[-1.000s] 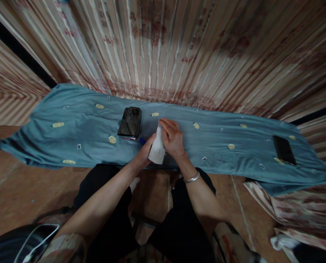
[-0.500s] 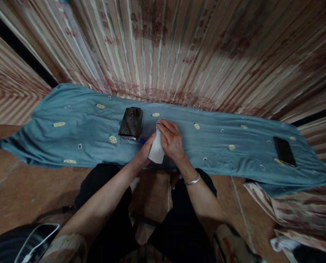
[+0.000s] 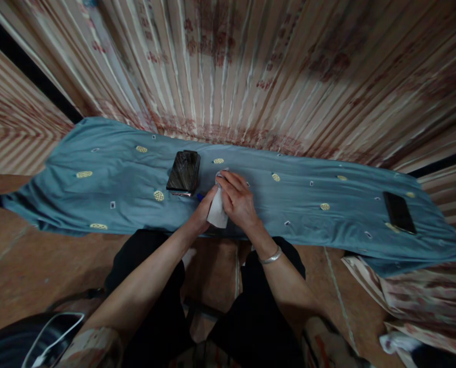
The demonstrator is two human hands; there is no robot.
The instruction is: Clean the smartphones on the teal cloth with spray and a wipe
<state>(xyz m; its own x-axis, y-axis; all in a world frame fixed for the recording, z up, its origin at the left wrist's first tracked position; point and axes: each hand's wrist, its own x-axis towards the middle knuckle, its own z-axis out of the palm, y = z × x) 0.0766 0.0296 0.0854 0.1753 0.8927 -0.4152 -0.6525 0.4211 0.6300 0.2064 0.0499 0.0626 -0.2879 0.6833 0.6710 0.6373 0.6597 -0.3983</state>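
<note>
A pale grey-white cloth (image 3: 217, 210) is between my two hands, near the front edge of the bench. My left hand (image 3: 204, 211) grips it from the left side, partly hidden behind it. The fingers of my right hand (image 3: 240, 200) are bent and pressed on its upper end. Just left of the cloth, a small blue thing (image 3: 200, 197) shows beside my left hand; what it is I cannot make out. A stack of dark, glossy phones (image 3: 183, 173) lies left of my hands. Far to the right rests a single black phone (image 3: 400, 212).
The narrow bench is covered by a teal patterned sheet (image 3: 300, 199). Behind it hangs a striped curtain (image 3: 228, 76). My knees are under its front edge. A white cable (image 3: 55, 327) lies on a dark object at the lower left.
My right hand's fingers have shifted slightly left and down over the cloth's upper end. The phones have stayed in place.
</note>
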